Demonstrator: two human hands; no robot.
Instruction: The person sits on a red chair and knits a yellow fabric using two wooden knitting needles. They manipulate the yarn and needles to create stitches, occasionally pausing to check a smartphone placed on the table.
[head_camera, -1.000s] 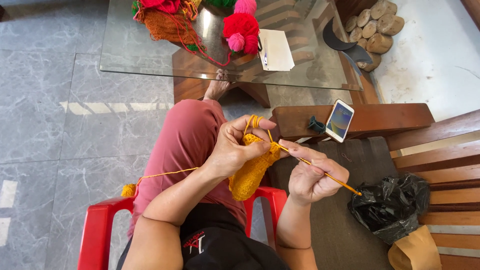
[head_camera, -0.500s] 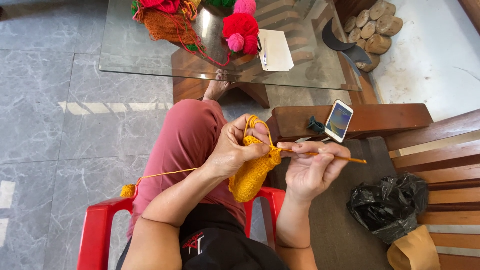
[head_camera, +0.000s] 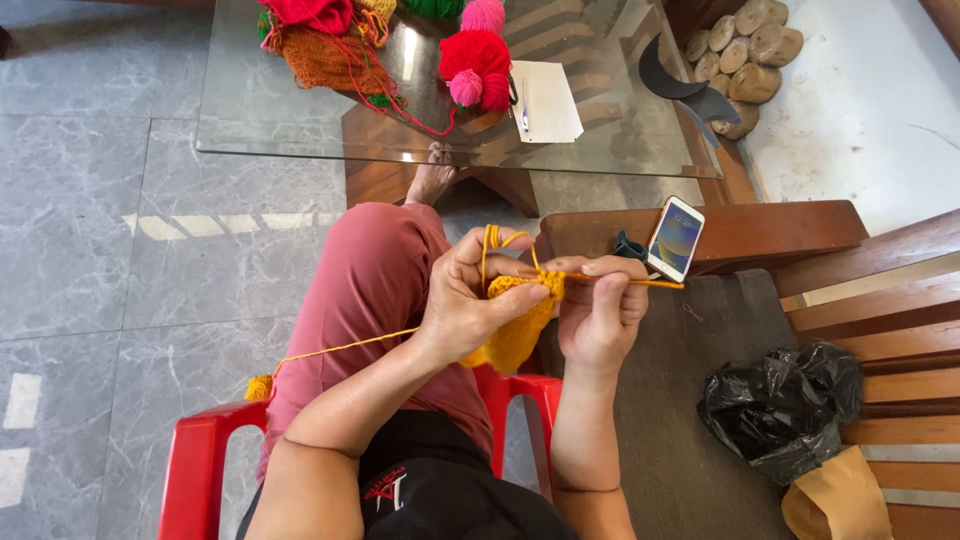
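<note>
Two hands meet over the lap of a person seated on a red plastic chair (head_camera: 195, 455). The left hand (head_camera: 470, 300) pinches the yellow crocheted piece (head_camera: 515, 325) between thumb and fingers, with yellow yarn (head_camera: 345, 345) looped over its raised index finger and trailing left to a small yarn ball (head_camera: 259, 387) by the chair. The right hand (head_camera: 600, 310) is closed around a yellow crochet hook (head_camera: 640, 282), which lies nearly level with its tip at the piece's upper edge. A second ago the hook slanted down to the right; half a second ago it had levelled, and the right hand now sits closer against the left. A phone (head_camera: 675, 238) rests on the wooden bench arm (head_camera: 760, 232), unmoved.
</note>
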